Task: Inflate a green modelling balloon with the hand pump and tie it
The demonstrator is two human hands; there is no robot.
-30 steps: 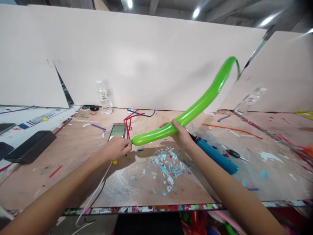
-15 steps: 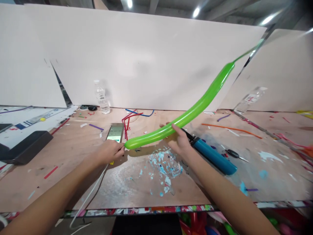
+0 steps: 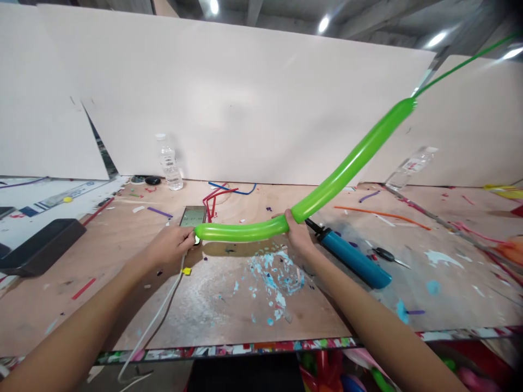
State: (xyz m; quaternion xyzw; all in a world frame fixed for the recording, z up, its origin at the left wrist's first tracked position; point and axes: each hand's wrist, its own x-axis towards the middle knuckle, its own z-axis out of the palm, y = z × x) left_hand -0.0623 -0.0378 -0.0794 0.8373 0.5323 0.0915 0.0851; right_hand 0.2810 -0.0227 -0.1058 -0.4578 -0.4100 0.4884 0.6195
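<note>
A long green modelling balloon [image 3: 245, 233] stretches between my hands and up to the right, ending in a thin uninflated tail. My left hand [image 3: 174, 244] pinches its left end, in front of a phone [image 3: 193, 216] lying on the table. Around its middle my right hand [image 3: 297, 231] is closed, squeezing it so that it bends there. Beyond that grip the right half of the balloon [image 3: 355, 160] slants upward. Just right of my right hand lies a blue hand pump [image 3: 354, 258] with a black handle.
Scissors or a similar tool with a black handle [image 3: 384, 253] lie right of the pump. Red uninflated balloons [image 3: 214, 200], an orange one [image 3: 382, 216] and two plastic bottles [image 3: 169, 163] [image 3: 412, 167] are near the white boards [image 3: 253, 103]. A black box [image 3: 44, 246] stands left.
My right hand has closed around the balloon, which now bends at the grip. My left hand has shifted slightly left with its end. The tail swings further up and right.
</note>
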